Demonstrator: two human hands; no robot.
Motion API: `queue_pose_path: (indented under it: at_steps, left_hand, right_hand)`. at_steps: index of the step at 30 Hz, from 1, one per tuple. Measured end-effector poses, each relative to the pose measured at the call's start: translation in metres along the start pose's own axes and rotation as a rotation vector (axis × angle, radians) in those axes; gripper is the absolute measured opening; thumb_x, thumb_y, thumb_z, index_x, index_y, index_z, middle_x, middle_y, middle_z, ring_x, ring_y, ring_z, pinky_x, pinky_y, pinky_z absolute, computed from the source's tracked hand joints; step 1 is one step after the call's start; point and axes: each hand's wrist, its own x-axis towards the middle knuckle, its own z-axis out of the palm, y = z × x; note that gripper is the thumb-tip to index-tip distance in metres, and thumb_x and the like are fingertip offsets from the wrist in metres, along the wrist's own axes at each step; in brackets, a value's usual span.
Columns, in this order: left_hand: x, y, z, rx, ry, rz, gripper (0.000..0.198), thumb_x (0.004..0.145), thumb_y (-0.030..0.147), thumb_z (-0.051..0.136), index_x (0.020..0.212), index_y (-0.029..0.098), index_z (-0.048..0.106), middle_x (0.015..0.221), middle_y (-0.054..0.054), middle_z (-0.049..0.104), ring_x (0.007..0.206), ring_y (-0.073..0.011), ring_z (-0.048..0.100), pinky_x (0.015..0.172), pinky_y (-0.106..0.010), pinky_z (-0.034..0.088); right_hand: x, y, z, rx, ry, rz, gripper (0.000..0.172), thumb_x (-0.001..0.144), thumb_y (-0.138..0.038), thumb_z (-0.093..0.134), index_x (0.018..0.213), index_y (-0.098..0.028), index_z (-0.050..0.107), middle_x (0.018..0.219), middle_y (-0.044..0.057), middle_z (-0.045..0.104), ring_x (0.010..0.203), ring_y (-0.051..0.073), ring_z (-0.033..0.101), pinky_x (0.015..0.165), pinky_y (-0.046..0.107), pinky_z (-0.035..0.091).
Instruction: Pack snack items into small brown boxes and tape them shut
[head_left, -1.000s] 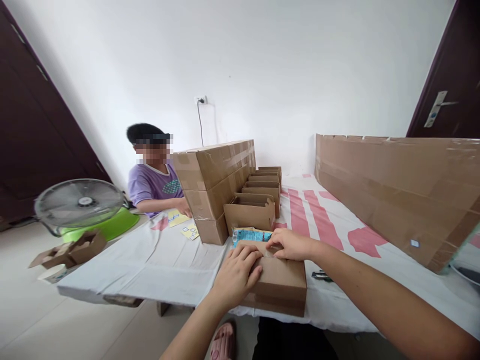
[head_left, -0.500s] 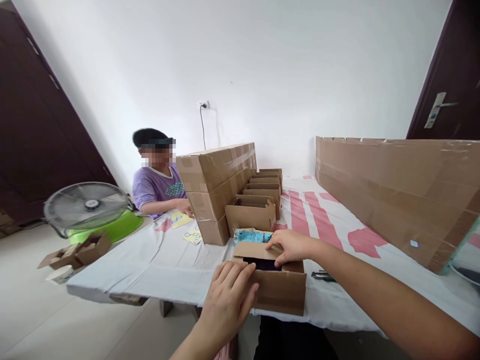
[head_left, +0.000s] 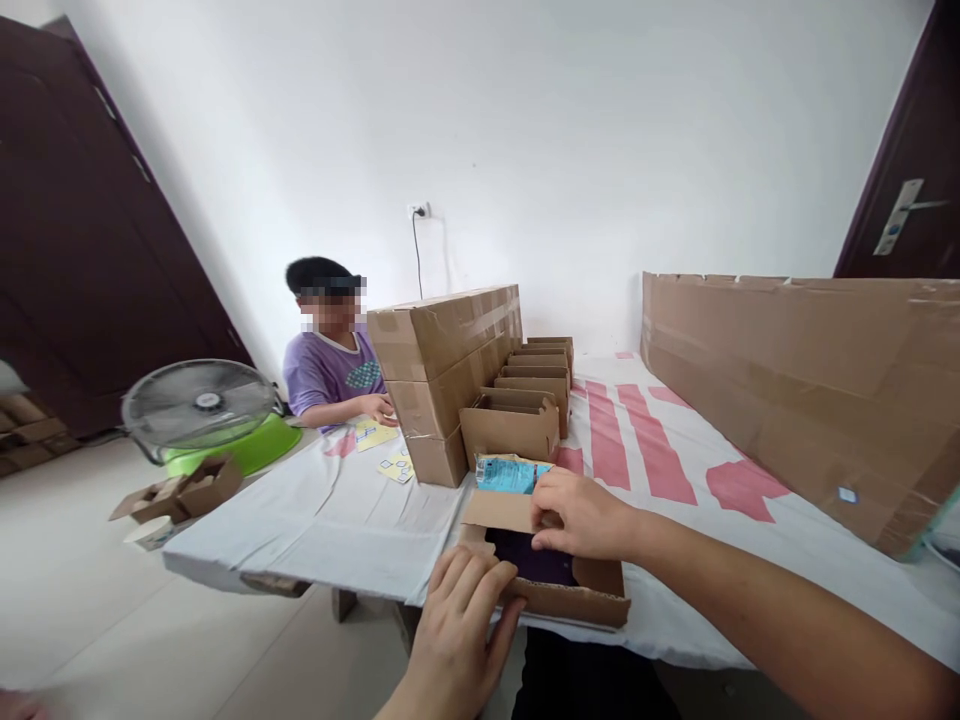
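A small open cardboard box (head_left: pixel 577 600) lies at the table's near edge, with something dark purple (head_left: pixel 525 556) inside. My left hand (head_left: pixel 469 605) grips its front left corner, fingers over the rim and thumb on the outer side. With bent fingers, my right hand (head_left: pixel 574 510) holds the raised far flap (head_left: pixel 496 510) near its right end; the fingertips are partly hidden. Just behind the flap lies a blue printed packet (head_left: pixel 508 474), partly covered by my right hand.
Taped boxes (head_left: pixel 442 380) are stacked behind, left of a row of open cartons (head_left: pixel 510 432). A long cardboard panel (head_left: pixel 787 390) stands on the right. At left, a person in purple (head_left: pixel 330 375) sits by yellow cards (head_left: pixel 375 433); a fan (head_left: pixel 206 400) is on the floor.
The small box's front side now looks lower, and more of its dark contents shows. Both hands stay on the box. The view has shifted slightly, and the seated person's hand has risen from the cards.
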Motion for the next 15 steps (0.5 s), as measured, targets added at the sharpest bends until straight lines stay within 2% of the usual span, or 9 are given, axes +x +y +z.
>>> queue_pose_path:
  at_steps: [4,10,15]
  left_hand:
    - [0.0,0.002,-0.001,0.02,0.016,0.004,0.014,0.087,0.012,0.052,0.098,0.019,0.056,0.081,-0.004,0.061,0.078,-0.0192,0.055,0.08,-0.036,0.042]
    - [-0.005,0.002,0.001,0.05,0.035,0.033,0.015,0.086,0.01,0.052,0.098,0.018,0.056,0.08,-0.004,0.06,0.076,-0.0194,0.055,0.079,-0.036,0.041]
    - [-0.008,0.0,0.003,0.045,0.027,0.027,0.015,0.087,0.009,0.052,0.099,0.017,0.056,0.081,-0.004,0.061,0.079,-0.0198,0.054,0.082,-0.038,0.039]
  right_hand:
    - [0.001,-0.007,0.002,-0.011,0.002,0.042,0.01,0.076,-0.019,0.075,0.072,-0.017,0.066,0.083,0.003,0.067,0.087,0.018,0.058,0.076,0.026,0.043]
    - [0.002,-0.003,0.007,-0.079,0.013,0.107,0.006,0.081,-0.02,0.069,0.077,-0.017,0.067,0.086,0.005,0.069,0.09,0.02,0.058,0.079,0.028,0.043]
    - [0.0,0.006,0.0,-0.064,-0.052,0.048,0.002,0.083,-0.017,0.067,0.082,-0.017,0.069,0.086,0.003,0.07,0.088,0.018,0.061,0.08,0.027,0.043]
